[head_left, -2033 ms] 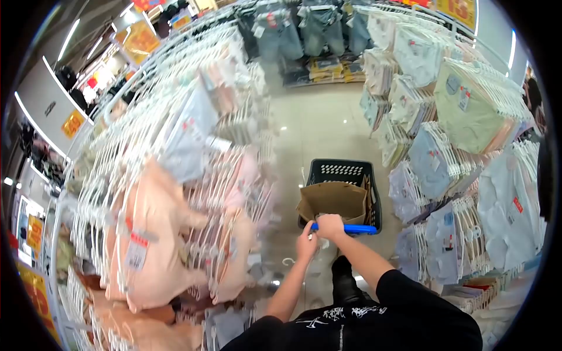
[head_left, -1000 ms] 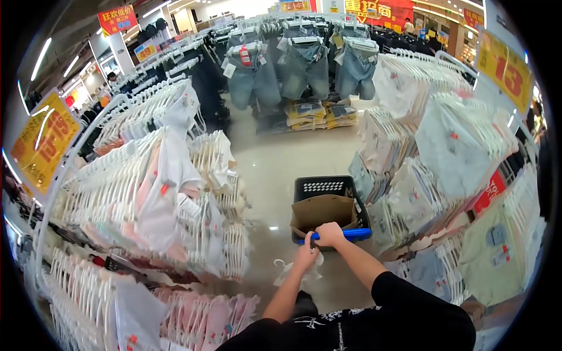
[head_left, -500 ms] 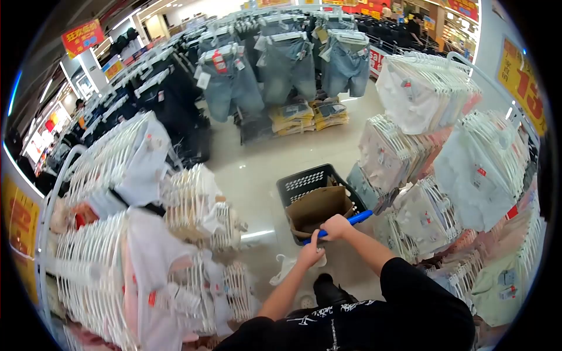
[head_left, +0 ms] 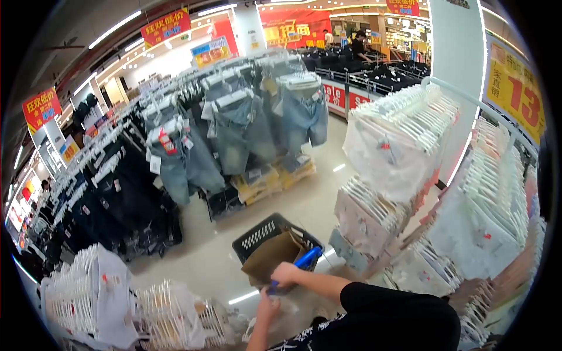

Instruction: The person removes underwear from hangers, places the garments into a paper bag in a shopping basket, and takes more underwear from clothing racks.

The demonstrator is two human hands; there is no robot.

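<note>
- The right hand [head_left: 285, 274] has its fingers wrapped around a blue handle [head_left: 308, 257], gripping it.
- The left hand [head_left: 267, 306] is at the handle's near end, just below the right; it is too blurred to tell whether its fingers are closed on anything.
- The handle slants across the near side of a black basket [head_left: 257, 233], which is in the aisle just ahead of the person, tilted in view above the pale, shiny floor [head_left: 216, 245].
- A brown paper bag [head_left: 263, 264] stands in the basket, near the right hand.
- Beyond the basket hang denim shorts [head_left: 237, 137], with yellow packs [head_left: 257, 184] stacked low beneath them.
- Pale garments [head_left: 374, 158] hang in tiers to the right, below a yellow sign [head_left: 518, 96] reading 13.
- Dark garments [head_left: 117, 199] hang on the left, beyond white garments [head_left: 111, 292] in the near corner.
</note>
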